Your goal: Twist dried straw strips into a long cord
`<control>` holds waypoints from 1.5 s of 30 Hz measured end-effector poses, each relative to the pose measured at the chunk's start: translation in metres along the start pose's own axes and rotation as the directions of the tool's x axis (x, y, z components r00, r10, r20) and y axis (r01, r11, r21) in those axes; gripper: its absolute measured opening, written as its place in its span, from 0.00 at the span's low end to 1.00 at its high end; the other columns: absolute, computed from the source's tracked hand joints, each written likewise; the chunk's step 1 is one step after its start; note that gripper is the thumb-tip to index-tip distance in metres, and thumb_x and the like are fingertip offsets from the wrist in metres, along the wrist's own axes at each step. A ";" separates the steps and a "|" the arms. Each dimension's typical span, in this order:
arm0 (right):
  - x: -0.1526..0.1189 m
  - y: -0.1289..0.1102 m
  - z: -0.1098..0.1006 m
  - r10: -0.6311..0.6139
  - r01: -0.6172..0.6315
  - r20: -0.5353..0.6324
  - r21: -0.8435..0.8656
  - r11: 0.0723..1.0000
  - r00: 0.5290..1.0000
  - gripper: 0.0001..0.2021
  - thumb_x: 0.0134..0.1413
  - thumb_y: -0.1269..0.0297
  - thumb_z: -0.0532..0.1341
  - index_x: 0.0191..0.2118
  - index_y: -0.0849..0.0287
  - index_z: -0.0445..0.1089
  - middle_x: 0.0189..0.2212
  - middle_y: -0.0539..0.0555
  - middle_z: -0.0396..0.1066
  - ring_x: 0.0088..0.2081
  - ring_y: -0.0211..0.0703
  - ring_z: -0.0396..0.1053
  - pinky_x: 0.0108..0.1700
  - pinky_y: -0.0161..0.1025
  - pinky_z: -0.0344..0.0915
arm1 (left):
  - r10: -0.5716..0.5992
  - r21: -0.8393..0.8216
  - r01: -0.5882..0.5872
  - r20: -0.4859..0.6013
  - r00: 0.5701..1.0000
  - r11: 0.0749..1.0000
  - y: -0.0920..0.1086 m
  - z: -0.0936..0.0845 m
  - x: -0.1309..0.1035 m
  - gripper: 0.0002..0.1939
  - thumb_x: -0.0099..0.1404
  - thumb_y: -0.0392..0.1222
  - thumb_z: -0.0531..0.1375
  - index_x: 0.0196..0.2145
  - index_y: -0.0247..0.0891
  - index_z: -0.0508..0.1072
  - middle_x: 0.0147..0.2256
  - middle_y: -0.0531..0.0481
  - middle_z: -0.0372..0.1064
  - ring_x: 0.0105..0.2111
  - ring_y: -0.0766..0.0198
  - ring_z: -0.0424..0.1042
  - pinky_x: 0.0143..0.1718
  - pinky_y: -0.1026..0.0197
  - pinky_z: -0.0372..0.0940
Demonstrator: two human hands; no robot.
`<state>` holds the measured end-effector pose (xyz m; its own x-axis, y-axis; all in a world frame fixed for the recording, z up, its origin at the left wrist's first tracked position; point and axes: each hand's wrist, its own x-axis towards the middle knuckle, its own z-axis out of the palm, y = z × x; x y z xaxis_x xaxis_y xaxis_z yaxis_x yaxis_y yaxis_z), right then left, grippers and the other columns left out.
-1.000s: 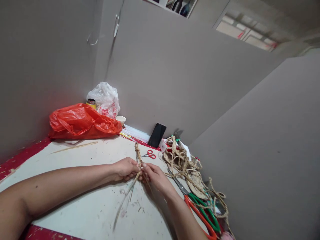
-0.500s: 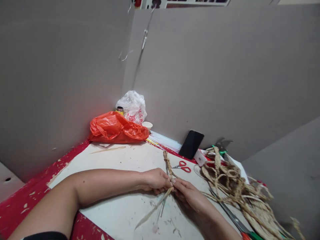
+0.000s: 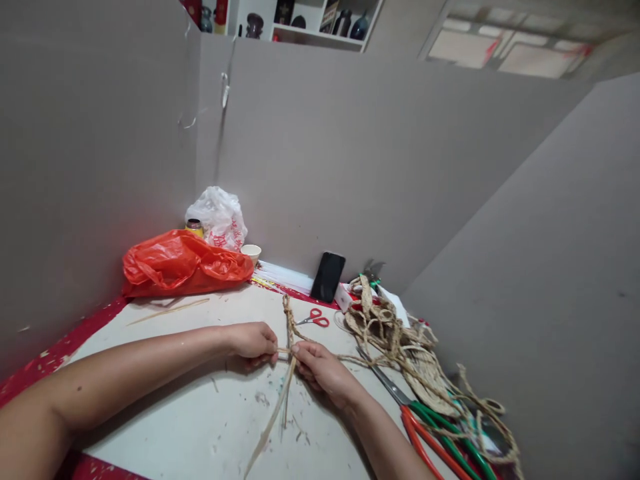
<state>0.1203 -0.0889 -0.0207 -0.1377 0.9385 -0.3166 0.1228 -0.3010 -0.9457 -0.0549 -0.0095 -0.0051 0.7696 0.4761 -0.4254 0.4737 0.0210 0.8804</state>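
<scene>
Over the white board (image 3: 200, 407), my left hand (image 3: 256, 343) is closed on a thin strand that runs across to the braided straw cord (image 3: 290, 320). My right hand (image 3: 317, 367) pinches the cord where the strand meets it. The cord's looped upper end points away from me, and a loose flat straw strip (image 3: 267, 430) hangs down toward me. Small red-handled scissors (image 3: 316, 318) lie just beyond my right hand. A thin cord leads right from there to a heap of braided straw cord (image 3: 420, 360).
Large scissors with red and green handles (image 3: 425, 417) lie at the right. A black phone (image 3: 328, 277) leans at the back wall. Back left are an orange bag (image 3: 185, 263), a white plastic bag (image 3: 217, 217) and a small bowl (image 3: 251, 253).
The view has shifted, so everything appears further left. My hands have moved apart, and a strand now stretches between my left hand and the cord.
</scene>
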 end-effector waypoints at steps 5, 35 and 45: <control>0.000 0.001 -0.001 -0.001 0.000 0.015 0.007 1.000 1.000 0.19 0.46 0.47 0.58 0.22 0.57 0.53 0.13 0.40 0.47 0.14 0.28 0.36 0.15 0.31 0.32 | -0.063 0.129 0.075 -0.095 0.993 0.989 -0.012 -0.018 -0.033 0.12 0.53 0.48 0.54 0.26 0.36 0.68 0.15 0.56 0.57 0.14 0.70 0.56 0.17 0.67 0.53; 0.003 0.007 -0.006 0.010 -0.011 0.067 0.013 1.000 0.998 0.19 0.49 0.47 0.58 0.23 0.57 0.54 0.13 0.40 0.46 0.14 0.27 0.36 0.15 0.31 0.32 | 0.091 -0.363 -0.208 -0.315 0.945 0.908 -0.018 -0.068 -0.072 0.18 0.47 0.41 0.66 0.31 0.36 0.62 0.26 0.51 0.69 0.26 0.66 0.70 0.31 0.62 0.62; 0.003 0.007 -0.006 0.007 -0.008 0.073 0.022 1.000 0.997 0.20 0.49 0.46 0.58 0.22 0.58 0.54 0.13 0.40 0.48 0.14 0.27 0.37 0.14 0.31 0.32 | 0.046 -0.406 -0.151 -0.257 0.965 0.901 -0.011 -0.038 -0.057 0.17 0.45 0.46 0.68 0.25 0.32 0.67 0.21 0.53 0.68 0.21 0.69 0.67 0.24 0.67 0.61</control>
<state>0.1269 -0.0867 -0.0277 -0.2082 0.9216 -0.3277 0.1023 -0.3127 -0.9443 -0.1204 -0.0039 0.0176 0.6548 0.6865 -0.3160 0.1365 0.3038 0.9429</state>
